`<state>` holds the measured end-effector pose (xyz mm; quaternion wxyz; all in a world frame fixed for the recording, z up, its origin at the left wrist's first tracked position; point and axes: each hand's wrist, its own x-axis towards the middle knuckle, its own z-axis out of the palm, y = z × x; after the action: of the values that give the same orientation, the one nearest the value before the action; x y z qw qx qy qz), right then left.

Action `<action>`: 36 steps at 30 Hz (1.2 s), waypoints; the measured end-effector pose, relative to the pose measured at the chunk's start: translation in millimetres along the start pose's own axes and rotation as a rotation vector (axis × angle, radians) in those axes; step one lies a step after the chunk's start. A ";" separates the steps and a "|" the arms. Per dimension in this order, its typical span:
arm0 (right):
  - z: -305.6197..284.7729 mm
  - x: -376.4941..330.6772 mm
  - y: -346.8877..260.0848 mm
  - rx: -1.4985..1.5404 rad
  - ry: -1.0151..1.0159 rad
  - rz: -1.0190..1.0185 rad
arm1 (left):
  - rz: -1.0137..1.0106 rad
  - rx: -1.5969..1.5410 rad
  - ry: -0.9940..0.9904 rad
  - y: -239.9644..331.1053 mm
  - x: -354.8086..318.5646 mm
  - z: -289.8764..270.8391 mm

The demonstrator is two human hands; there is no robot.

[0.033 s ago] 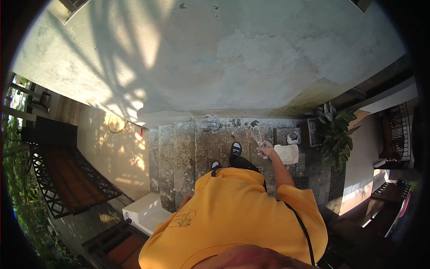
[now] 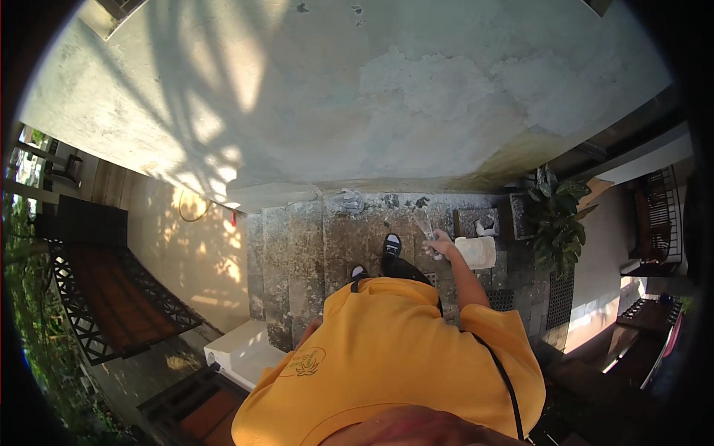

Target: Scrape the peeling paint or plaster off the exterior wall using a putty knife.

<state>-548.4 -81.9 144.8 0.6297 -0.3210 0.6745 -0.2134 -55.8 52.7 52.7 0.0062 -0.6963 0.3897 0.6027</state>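
Observation:
My right hand (image 2: 440, 244) is closed on the handle of what looks like a putty knife (image 2: 422, 222), its pale flat blade directed away from me toward the wall's foot. Whitish smears show on the fingers. Just right of this hand a white, box-like container (image 2: 476, 253) stands on the paving. Of my left arm only a sliver of skin (image 2: 309, 330) shows past the yellow shirt; the left hand itself is hidden. In front rises a wall (image 2: 320, 97) with lighter patches on its surface.
A grey crumpled item (image 2: 348, 201) and dark bits lie along the wall's foot. Right of the container stand a grey block-like tray (image 2: 476, 223) and a leafy plant (image 2: 559, 223). A white box-shaped thing (image 2: 242, 349) and a dark lattice-sided bench (image 2: 119, 290) are at left.
My right hand has moved slightly to the left and away from me, with the putty knife still in it. Everything else looks the same.

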 end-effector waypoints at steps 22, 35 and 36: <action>-44.7 -99.1 -397.3 -0.977 0.702 -0.754 | 0.042 -0.217 0.174 8.1 28.7 -22.4; -39.9 -59.0 -408.9 -1.050 0.735 -0.745 | 0.108 -0.295 0.088 17.4 64.9 21.8; -34.0 -57.1 -407.1 -1.045 0.735 -0.729 | 0.116 -0.297 0.089 25.8 65.8 12.1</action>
<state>-515.1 -331.9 471.2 0.0171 -0.6907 0.7064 -0.1538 -82.0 5.3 5.8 -0.1490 -0.6921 0.3355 0.6215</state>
